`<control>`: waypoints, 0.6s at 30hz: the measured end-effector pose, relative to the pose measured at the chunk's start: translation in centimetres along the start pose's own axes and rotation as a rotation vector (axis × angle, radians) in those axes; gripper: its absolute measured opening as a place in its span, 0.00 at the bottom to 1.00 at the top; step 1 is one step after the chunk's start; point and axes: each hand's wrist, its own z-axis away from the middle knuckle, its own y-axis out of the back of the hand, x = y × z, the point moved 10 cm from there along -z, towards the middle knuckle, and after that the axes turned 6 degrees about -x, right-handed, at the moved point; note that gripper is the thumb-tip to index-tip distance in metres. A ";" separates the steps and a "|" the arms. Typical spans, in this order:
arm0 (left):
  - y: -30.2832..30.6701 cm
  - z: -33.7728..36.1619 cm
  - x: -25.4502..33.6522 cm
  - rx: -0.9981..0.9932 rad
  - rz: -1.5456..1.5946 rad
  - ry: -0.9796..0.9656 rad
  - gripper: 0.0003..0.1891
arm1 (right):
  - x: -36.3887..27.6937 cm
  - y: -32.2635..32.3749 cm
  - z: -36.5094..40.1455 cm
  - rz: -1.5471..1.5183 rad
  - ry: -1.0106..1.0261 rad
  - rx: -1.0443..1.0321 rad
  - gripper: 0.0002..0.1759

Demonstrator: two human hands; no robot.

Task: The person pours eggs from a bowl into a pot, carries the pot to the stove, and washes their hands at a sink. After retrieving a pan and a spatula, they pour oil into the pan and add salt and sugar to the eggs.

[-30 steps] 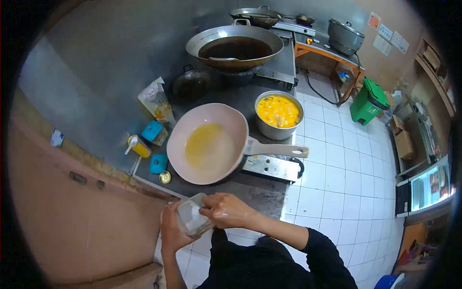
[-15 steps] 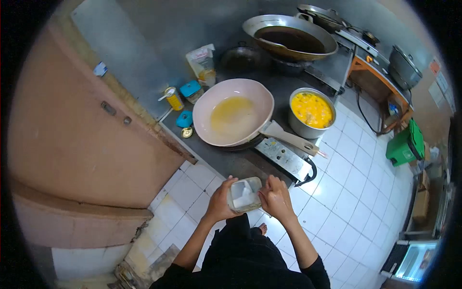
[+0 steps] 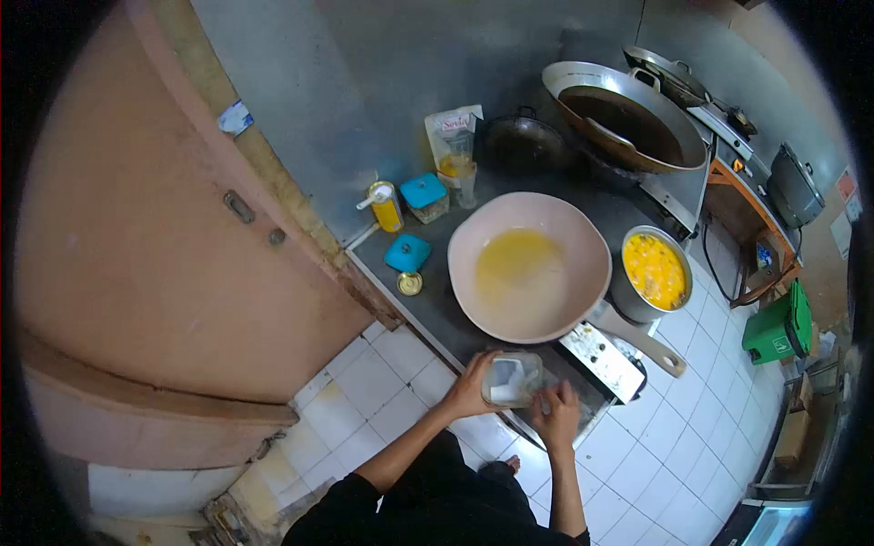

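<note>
My left hand (image 3: 469, 387) is wrapped round a clear square jar (image 3: 512, 380) with white contents, held over the front edge of the stove counter. Close to the jar's right side is my right hand (image 3: 557, 414), its fingers curled together; what they pinch, if anything, is too small to make out. Beyond the jar, a pink frying pan (image 3: 583, 264) rests on the stove with a pool of yellowish oil in it. To its right stands a metal pot (image 3: 637, 305) filled with a yellow egg-like mixture.
Left of the pan are a blue lid (image 3: 408, 253), a small gold lid (image 3: 410, 284), a yellow can (image 3: 389, 214), a blue-lidded jar (image 3: 425, 193) and a pouch (image 3: 452, 132). A large wok (image 3: 669, 105) with dark liquid sits behind. The pan handle (image 3: 651, 350) juts rightward.
The head view has shifted, so the stove appears lower and further right. My hands and the jar are now nearer the pan, and my right hand has drawn slightly off the jar's rim.
</note>
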 end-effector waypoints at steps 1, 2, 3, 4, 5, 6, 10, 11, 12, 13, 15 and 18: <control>0.3 -0.3 -0.7 -0.021 0.027 -0.001 0.57 | -0.5 -0.7 0.2 0.004 -0.007 0.003 0.07; 0.3 -0.5 -1.6 -0.064 0.036 0.018 0.57 | 0.6 -1.3 0.6 -0.018 -0.130 0.006 0.06; 0.5 -0.6 -2.3 -0.077 0.041 0.017 0.57 | 1.5 -1.9 1.0 -0.041 -0.257 0.008 0.07; 0.7 -0.5 -2.9 -0.085 0.046 0.015 0.56 | 0.8 -1.5 1.0 0.003 -0.244 0.069 0.09; 0.9 -0.3 -3.5 -0.102 0.050 0.007 0.55 | 0.2 -1.1 1.1 0.050 -0.238 0.136 0.12; 1.4 -0.1 -3.5 -0.092 0.054 -0.042 0.50 | 0.0 -1.0 1.5 0.089 -0.243 0.176 0.13; 1.7 0.6 -5.5 -0.117 0.068 0.056 0.40 | 2.3 0.1 5.6 -0.195 -0.612 0.366 0.07; 1.1 0.8 -5.6 -0.180 0.077 0.015 0.40 | 1.9 0.9 6.2 -0.159 -0.624 0.386 0.05; 1.5 1.1 -6.0 -0.121 0.011 0.002 0.38 | 1.6 2.0 7.0 -0.118 -0.637 0.408 0.06; 1.9 1.6 -6.2 -0.058 -0.049 -0.013 0.37 | 1.4 3.2 8.6 -0.075 -0.650 0.428 0.09; 2.7 2.3 -5.0 0.010 -0.099 -0.045 0.30 | 6.1 1.8 15.8 -0.389 -0.879 0.402 0.05; 2.2 4.4 -5.5 0.001 -0.033 0.000 0.24 | 2.6 10.6 20.1 -0.570 -1.068 0.433 0.16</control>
